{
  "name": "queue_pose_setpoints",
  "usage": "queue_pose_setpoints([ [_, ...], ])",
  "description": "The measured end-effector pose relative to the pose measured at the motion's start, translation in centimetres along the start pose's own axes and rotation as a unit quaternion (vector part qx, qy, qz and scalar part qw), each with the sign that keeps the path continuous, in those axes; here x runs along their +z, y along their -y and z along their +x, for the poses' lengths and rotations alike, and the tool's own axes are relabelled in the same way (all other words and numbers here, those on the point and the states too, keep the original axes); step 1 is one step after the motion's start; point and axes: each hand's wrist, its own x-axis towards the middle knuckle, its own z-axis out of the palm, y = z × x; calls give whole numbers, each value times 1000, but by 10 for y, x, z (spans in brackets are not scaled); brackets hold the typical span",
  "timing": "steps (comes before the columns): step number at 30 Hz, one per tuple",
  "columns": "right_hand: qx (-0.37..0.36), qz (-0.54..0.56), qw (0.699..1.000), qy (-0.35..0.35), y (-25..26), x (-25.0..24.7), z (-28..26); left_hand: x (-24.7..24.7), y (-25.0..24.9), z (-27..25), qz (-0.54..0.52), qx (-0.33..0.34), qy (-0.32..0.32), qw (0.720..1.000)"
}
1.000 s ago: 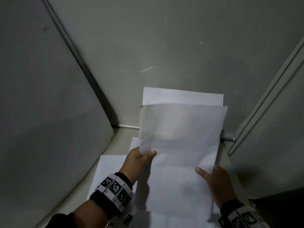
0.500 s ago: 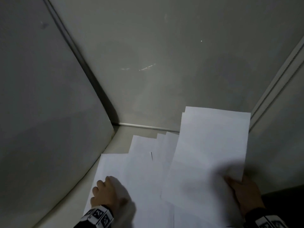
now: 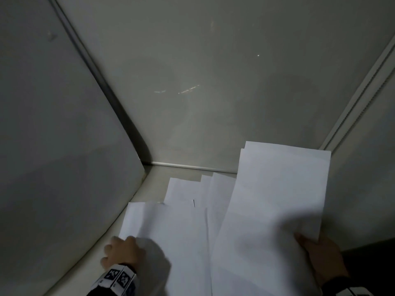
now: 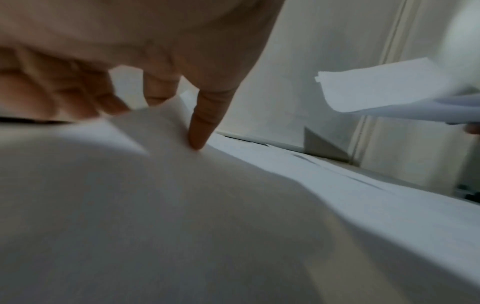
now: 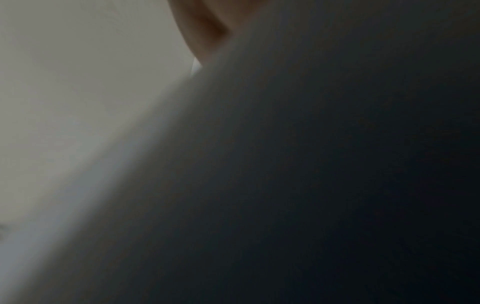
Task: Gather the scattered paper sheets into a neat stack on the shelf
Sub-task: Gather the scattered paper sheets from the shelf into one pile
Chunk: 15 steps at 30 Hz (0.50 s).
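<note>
- A dim, pale shelf (image 3: 154,184) forms a recess, closed by a back wall (image 3: 213,103), a left side panel (image 3: 64,146) and a right side panel (image 3: 367,167) with a ribbed vertical strip (image 3: 359,99).
- Loose white paper sheets (image 3: 188,231) lie overlapping and fanned across the shelf floor, their far corners stepped and stopping short of the back wall.
- A bare strip of shelf shows between the sheets and the left panel.
- The left hand (image 3: 119,253) rests at the near left edge of the loose sheets; the left wrist view shows its fingers (image 4: 202,123) pointing down onto the paper, which bulges up beneath them.
- The right hand (image 3: 320,259) grips a held stack of sheets (image 3: 277,199) by its near right edge, raised above the shelf close to the right panel.
- The right wrist view is blurred and mostly dark.
</note>
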Motion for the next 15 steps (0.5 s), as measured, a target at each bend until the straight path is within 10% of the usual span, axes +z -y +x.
queue_pose_setpoints([
  [15, -102, -34, 993, 50, -22, 21, 16, 0, 28, 17, -106, -10, -4, 994],
])
